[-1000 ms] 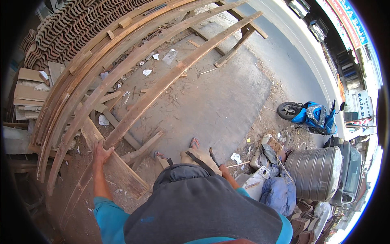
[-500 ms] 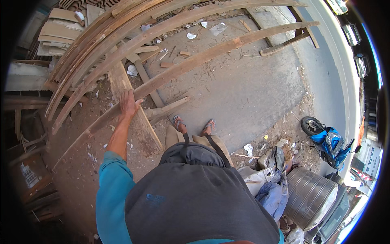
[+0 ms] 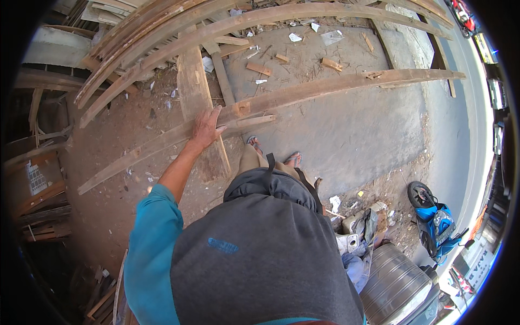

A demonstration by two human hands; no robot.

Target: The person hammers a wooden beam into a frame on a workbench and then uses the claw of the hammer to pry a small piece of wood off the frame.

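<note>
My left hand is laid over a long wooden beam, its fingers across the wood and the thumb apart on the near side. The beam runs from the lower left, past my feet, to the far right; a pale notch or knot shows just right of the hand. Beneath it, a wide worn plank lies crosswise, and a thinner wooden strip sits close to the beam by my feet. How far my fingers curl under the beam is hidden. My right hand is out of view.
More long beams are stacked at the far side. Wood offcuts and paper scraps litter the ground. To my right are a ribbed metal drum, bundled cloth and a blue motorcycle beside the road. Dark wooden frames stand at left.
The beam under my left hand has come nearer to my feet and shows more of its broad face. My view has turned and shifted slightly; the left hand stays on the beam.
</note>
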